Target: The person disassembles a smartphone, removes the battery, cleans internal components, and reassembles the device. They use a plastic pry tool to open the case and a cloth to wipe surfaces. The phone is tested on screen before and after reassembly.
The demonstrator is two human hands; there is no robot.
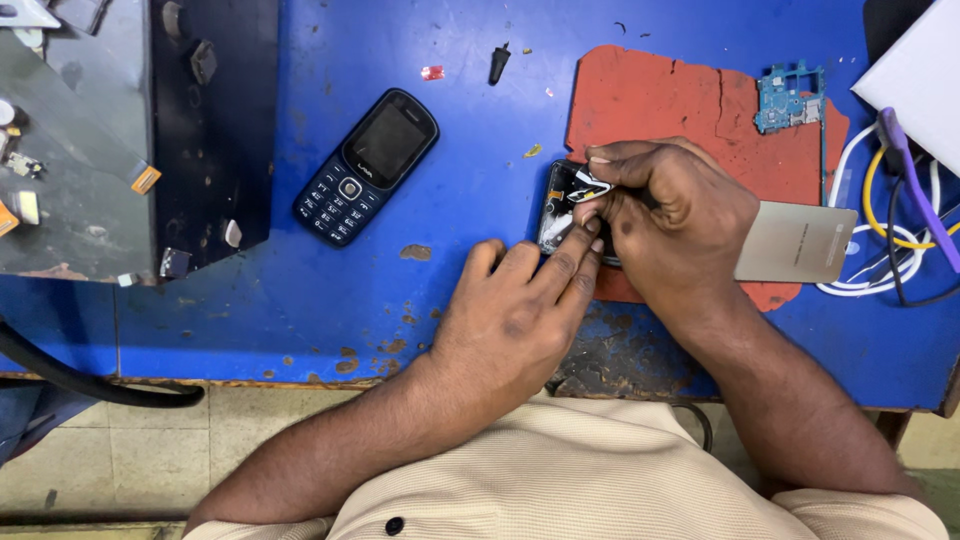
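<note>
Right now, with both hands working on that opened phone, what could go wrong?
1. The opened phone lies half on the red mat, half on bare table; it may rock or slip under the left hand and right hand.
2. Fingers press on exposed insides, which could bend or tear.
3. The loose circuit board and keypad phone nearby could get knocked.

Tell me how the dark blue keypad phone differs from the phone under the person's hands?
The keypad phone lies whole and untouched on the blue table; the opened phone shows its insides and is worked on by the left hand and right hand. The keypad phone lies diagonally on bare blue; the opened phone stands roughly upright in the picture, at the red mat's edge. Both are dark handsets.
</note>
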